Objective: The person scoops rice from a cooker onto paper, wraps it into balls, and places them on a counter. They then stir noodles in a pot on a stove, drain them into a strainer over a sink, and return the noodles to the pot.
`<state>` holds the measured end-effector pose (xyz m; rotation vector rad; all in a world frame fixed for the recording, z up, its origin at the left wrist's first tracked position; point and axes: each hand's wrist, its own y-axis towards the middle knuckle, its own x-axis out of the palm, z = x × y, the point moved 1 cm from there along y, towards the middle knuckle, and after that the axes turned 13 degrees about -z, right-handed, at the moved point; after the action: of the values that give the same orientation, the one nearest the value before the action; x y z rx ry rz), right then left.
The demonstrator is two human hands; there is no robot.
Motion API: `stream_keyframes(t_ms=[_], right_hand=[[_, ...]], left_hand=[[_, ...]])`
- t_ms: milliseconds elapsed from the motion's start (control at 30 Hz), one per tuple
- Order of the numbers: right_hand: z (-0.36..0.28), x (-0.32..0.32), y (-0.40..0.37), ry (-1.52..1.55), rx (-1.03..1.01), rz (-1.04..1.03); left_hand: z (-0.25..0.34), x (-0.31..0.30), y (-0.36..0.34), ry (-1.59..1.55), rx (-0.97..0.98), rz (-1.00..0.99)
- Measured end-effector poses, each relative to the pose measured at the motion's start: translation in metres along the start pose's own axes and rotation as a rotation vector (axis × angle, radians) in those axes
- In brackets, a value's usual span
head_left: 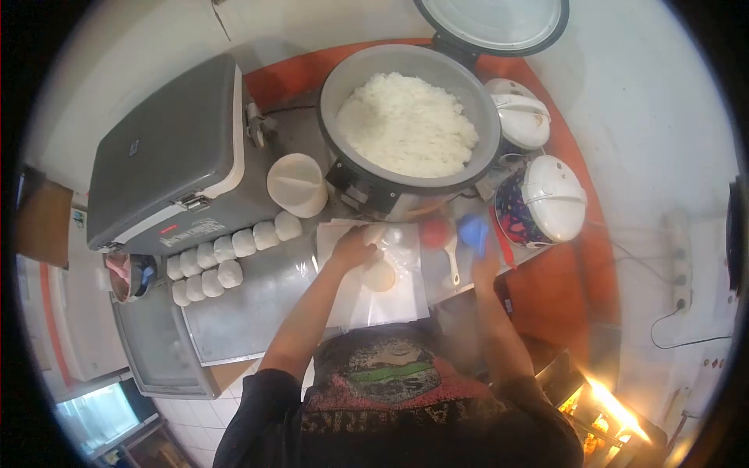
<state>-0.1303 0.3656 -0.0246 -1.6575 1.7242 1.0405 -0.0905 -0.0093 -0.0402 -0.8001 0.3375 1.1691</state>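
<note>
Nearest to you, in front of the big rice cooker (pixel 409 168), your two forearms reach out over a metal counter (pixel 257 300).

Your left hand (pixel 355 249) rests on a stack of clear plastic sheets (pixel 390 300) that lies just in front of the cooker's base. Its fingers are bent down onto the plastic. The view is too small to tell whether they pinch it.

A round pale rice portion (pixel 380 276) sits on the sheets, just beside that hand on the side away from the cooker.

Your right hand (pixel 485 265) is in front of the cooker and to its right, at a blue thing (pixel 473 232). It is blurred, so you cannot tell how its fingers stand or whether they hold it.

Between your hands lie a white rice paddle (pixel 452 261) and a red thing (pixel 434 232), both close to the cooker's front.

Left of the cooker and a little nearer to you, two rows of white wrapped portions (pixel 226 261) line the counter. A white bowl (pixel 296 185) stands right beside the cooker's left wall, and a grey cooler box (pixel 168 156) is beyond it.

The cooker is heaped with white rice (pixel 406 125), and its lid (pixel 495 19) is swung open at the far side.
</note>
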Motion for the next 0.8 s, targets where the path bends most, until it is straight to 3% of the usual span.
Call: stream_keyframes(t_ms=[33,133,233,300,367,433,500,533,600,700,800], right_hand=[[0.004,0.007,0.008,-0.020,-0.026,0.028],[0.005,0.026,0.026,-0.065,-0.103,0.124],[-0.065,0.016,0.026,0.044,0.089,0.086],[-0.127,0.019,0.015,0.222,-0.072,0.007],[-0.181,0.018,0.004,0.361,-0.224,-0.342],[-0.201,0.038,-0.008,0.183,-0.386,-0.617],[-0.197,0.071,-0.032,0.114,-0.546,-0.740],[-0.190,0.075,-0.042,-0.221,-0.521,-0.951],[-0.178,0.073,-0.062,-0.280,-0.582,-0.923],[-0.162,0.060,-0.076,-0.324,-0.598,-0.932],[-0.151,0.055,-0.084,-0.369,-0.615,-0.885]], left_hand=[[-0.005,0.000,0.008,0.017,-0.004,-0.067],[-0.013,0.001,0.016,0.470,0.099,0.021],[0.013,-0.027,-0.014,0.312,0.410,0.252],[0.017,-0.025,-0.033,0.337,0.401,0.083],[0.022,-0.018,-0.054,0.381,0.362,-0.019],[0.030,-0.008,-0.077,0.447,0.297,-0.045],[0.032,0.002,-0.090,0.482,0.370,0.019],[0.026,0.010,-0.092,0.522,0.432,0.039],[0.019,0.010,-0.101,0.553,0.499,0.074],[0.027,-0.007,-0.109,0.547,0.280,0.418],[-0.019,-0.006,-0.103,0.343,0.232,0.156]])
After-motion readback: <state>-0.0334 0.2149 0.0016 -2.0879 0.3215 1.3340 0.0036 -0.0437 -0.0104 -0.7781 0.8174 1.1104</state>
